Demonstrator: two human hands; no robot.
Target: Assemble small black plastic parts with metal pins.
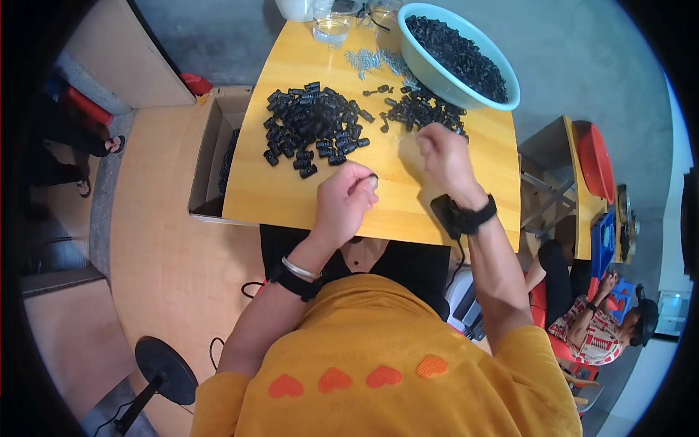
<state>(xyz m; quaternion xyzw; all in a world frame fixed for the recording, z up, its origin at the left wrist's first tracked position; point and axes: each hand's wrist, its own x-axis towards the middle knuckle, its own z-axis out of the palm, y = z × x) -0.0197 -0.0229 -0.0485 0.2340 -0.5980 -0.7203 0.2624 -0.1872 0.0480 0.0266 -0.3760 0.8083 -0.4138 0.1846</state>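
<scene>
My left hand [346,205] is closed near the table's front edge, thumb pressed to the fingers. The end of a small black plastic piece [373,176] shows at its fingertips. To the right, my right hand [445,162] is over the table with its fingers drawn together, slightly blurred; whatever they pinch is hidden. Beyond the left hand lies a heap of black plastic barrel-shaped pieces [309,120]. A smaller pile of black plastic parts [422,111] sits just past the right hand. Thin silvery metal bits, likely springs [371,61], are scattered farther back.
A light-blue basin [510,80] full of black parts stands at the table's [393,211] far right, a clear cup [331,29] at the back. An open carton [207,156] adjoins the left side. A black box with a cable [445,215] lies near my right wrist. Another person [593,324] sits at right.
</scene>
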